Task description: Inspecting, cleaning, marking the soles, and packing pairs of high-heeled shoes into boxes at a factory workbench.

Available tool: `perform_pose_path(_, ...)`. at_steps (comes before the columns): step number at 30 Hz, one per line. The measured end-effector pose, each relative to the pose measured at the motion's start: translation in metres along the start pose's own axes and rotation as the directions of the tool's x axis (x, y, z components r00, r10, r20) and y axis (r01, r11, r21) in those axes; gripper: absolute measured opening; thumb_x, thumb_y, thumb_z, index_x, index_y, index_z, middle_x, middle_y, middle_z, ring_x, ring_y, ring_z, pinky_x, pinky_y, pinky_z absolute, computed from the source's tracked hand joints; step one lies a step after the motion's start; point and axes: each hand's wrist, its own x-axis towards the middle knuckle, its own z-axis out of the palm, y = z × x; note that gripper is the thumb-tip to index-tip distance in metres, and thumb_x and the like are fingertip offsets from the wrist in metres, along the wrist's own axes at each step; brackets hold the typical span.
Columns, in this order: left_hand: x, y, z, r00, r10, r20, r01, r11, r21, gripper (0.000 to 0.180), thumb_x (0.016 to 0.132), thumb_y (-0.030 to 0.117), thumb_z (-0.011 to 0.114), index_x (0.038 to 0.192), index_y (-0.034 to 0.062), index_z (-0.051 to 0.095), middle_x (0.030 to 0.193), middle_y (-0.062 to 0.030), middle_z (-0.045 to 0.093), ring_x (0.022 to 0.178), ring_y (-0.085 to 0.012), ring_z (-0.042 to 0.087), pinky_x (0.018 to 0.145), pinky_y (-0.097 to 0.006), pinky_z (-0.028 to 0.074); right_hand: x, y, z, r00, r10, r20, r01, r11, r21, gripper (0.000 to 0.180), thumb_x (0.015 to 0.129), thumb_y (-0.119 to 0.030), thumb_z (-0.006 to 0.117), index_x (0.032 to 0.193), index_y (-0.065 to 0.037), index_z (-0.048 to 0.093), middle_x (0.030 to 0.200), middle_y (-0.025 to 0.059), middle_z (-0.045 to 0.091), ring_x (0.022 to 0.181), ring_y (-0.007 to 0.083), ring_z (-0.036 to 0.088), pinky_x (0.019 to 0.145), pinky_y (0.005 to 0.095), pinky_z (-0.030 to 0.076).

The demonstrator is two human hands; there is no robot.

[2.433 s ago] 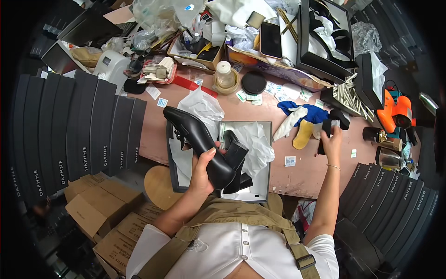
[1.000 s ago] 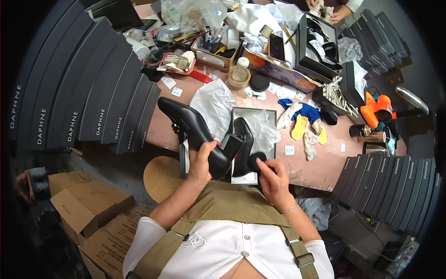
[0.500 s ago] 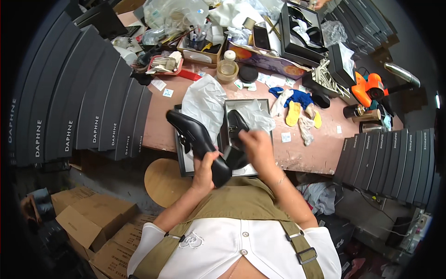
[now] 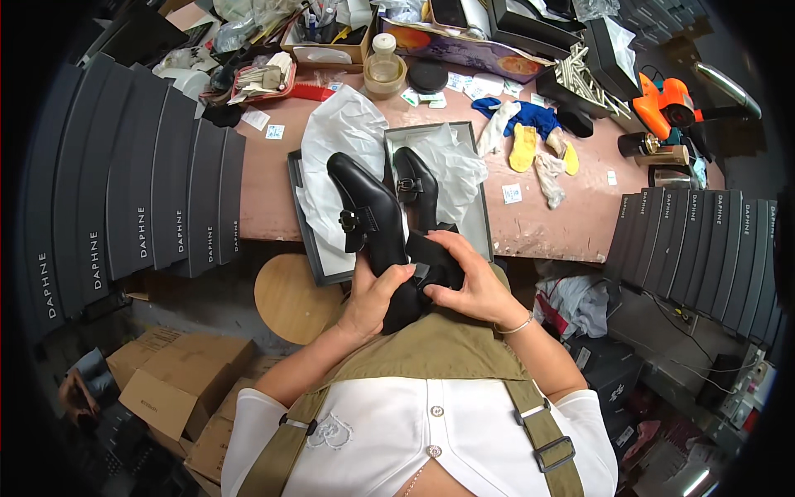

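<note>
My left hand (image 4: 370, 296) is closed round the rear of a glossy black buckled shoe (image 4: 370, 203), which is tilted with its toe away from me. My right hand (image 4: 480, 288) pinches a dark, flat-sided piece (image 4: 431, 250) close against the shoe's heel end; I cannot make out its kind. A second black buckled shoe (image 4: 416, 184) lies in the open grey shoebox (image 4: 483, 217), its rear hidden behind the dark piece. White tissue paper (image 4: 339, 124) sticks up from the left part of the box, and more tissue (image 4: 455, 166) lies beside the second shoe.
Stacked dark shoeboxes (image 4: 124, 182) rise at the left, with more (image 4: 687, 248) at the right. Yellow insoles (image 4: 522, 147) and a blue cloth (image 4: 530, 118) lie on the pinkish table (image 4: 563, 224). An orange heat tool (image 4: 662, 108) stands at the right. A round stool (image 4: 290, 298) is below.
The shoe in my left hand has turned from its sole and side to show its buckled upper. My right hand, blurred before, has come down to the dark piece. The view has tilted lower.
</note>
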Motion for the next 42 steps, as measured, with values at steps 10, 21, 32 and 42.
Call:
perform_pose_path(10, 0.0, -0.002, 0.004, 0.999, 0.035, 0.038, -0.039, 0.993, 0.11, 0.055, 0.078, 0.008, 0.064, 0.126, -0.0012, 0.038, 0.113, -0.0091, 0.05, 0.101, -0.0154, 0.052, 0.089, -0.03, 0.045, -0.004, 0.003, 0.004, 0.997, 0.08, 0.006, -0.08, 0.997, 0.008, 0.059, 0.067, -0.011, 0.07, 0.122, -0.001, 0.049, 0.128, 0.0156, 0.048, 0.124, 0.0288, 0.044, 0.106, 0.0357, 0.032)
perform_pose_path(21, -0.002, -0.002, 0.005, 0.999, 0.017, 0.027, -0.02, 0.995, 0.096, 0.055, 0.078, 0.008, 0.064, 0.125, -0.0014, 0.039, 0.114, -0.0094, 0.051, 0.102, -0.0153, 0.053, 0.089, -0.029, 0.045, -0.005, 0.003, 0.011, 0.988, 0.151, -0.022, -0.148, 0.983, 0.107, 0.053, 0.068, -0.012, 0.068, 0.117, -0.002, 0.051, 0.119, 0.0143, 0.05, 0.117, 0.0274, 0.047, 0.102, 0.0342, 0.035)
perform_pose_path(32, -0.003, -0.005, 0.004, 0.999, -0.001, 0.041, -0.003, 0.994, 0.106, 0.056, 0.078, 0.005, 0.061, 0.129, 0.0028, 0.037, 0.113, -0.0077, 0.049, 0.102, -0.0149, 0.052, 0.088, -0.03, 0.046, -0.008, 0.005, 0.012, 0.986, 0.169, 0.003, -0.168, 0.981, 0.099, 0.056, 0.067, -0.007, 0.067, 0.12, -0.003, 0.049, 0.121, 0.0093, 0.049, 0.117, 0.0187, 0.046, 0.102, 0.0292, 0.033)
perform_pose_path(42, -0.003, -0.004, 0.004, 0.999, -0.02, 0.049, 0.015, 0.995, 0.1, 0.056, 0.078, 0.006, 0.061, 0.128, 0.0028, 0.038, 0.112, -0.0077, 0.05, 0.102, -0.0152, 0.052, 0.089, -0.03, 0.046, -0.009, 0.008, 0.011, 0.976, 0.215, 0.034, -0.218, 0.948, 0.231, 0.053, 0.068, -0.011, 0.069, 0.118, -0.003, 0.051, 0.114, 0.01, 0.051, 0.112, 0.0207, 0.048, 0.099, 0.0299, 0.035)
